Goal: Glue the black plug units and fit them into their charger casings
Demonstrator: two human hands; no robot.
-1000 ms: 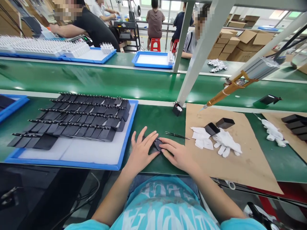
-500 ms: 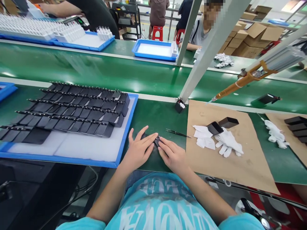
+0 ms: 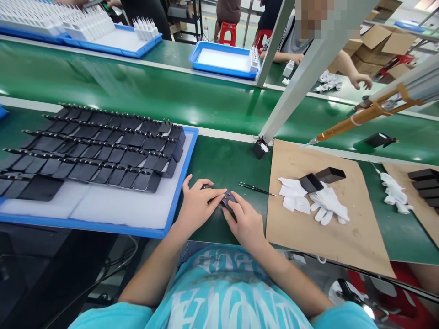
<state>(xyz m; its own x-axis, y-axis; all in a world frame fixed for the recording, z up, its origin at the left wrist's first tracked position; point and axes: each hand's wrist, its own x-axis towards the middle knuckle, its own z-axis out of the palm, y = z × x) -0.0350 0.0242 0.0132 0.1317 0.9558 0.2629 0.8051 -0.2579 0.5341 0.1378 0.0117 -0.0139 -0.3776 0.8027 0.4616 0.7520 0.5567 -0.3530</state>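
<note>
A small black plastic part lies low over the green bench between my two hands. My right hand closes around its right side, fingertips on top and thumb along the near edge. From the other side my left hand pinches at its left end, with some fingers spread away to the left. Another dark piece peeks out behind the left fingers, mostly hidden. Black tweezers rest on the bench just right of my hands.
Rows of black housings fill much of a blue-rimmed tray at left. Brown paper at right carries white gloves and open black boxes. An orange-brown dispenser hangs above. A metal post slants down behind.
More of the black part shows between my hands, and my right hand has turned slightly around it. The view has shifted a little. Across the bench, a co-worker's arm now reaches out.
</note>
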